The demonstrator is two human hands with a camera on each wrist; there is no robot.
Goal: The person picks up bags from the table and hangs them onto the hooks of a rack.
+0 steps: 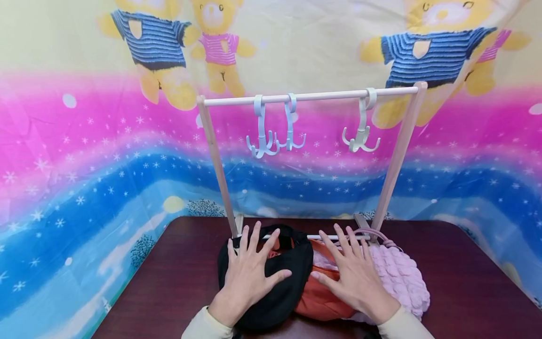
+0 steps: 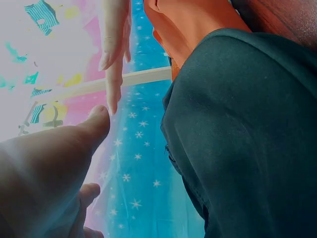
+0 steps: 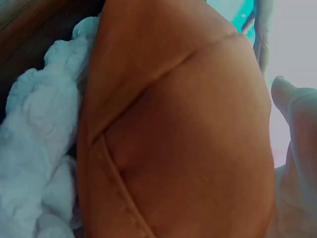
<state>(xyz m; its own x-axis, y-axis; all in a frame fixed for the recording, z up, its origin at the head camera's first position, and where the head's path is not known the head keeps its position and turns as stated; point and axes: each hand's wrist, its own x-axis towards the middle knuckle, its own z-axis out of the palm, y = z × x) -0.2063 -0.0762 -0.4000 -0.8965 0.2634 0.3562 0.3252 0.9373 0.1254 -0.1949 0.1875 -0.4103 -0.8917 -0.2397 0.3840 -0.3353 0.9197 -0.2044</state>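
My left hand [image 1: 250, 275] is held over a black fabric bag [image 1: 271, 306], fingers spread and straight. The left wrist view shows a gap between that hand and the black bag [image 2: 247, 124]. My right hand [image 1: 356, 278], also with fingers spread, is above an orange bag [image 1: 323, 301] and a puffy pink quilted bag [image 1: 404, 278]. In the right wrist view the orange bag [image 3: 198, 129] fills the middle, with only the edge of the right hand showing. Neither hand holds anything. The bags lie side by side, overlapping, and the hands cover parts of them.
Behind the bags stands a wooden rack [image 1: 322, 95] on a dark red-brown table [image 1: 169, 282]. On its bar hang two pale blue hooks [image 1: 261, 132] [image 1: 290, 125] toward the left and a pale greenish hook [image 1: 361, 127] toward the right. A printed bear cloth [image 1: 106, 155] hangs behind.
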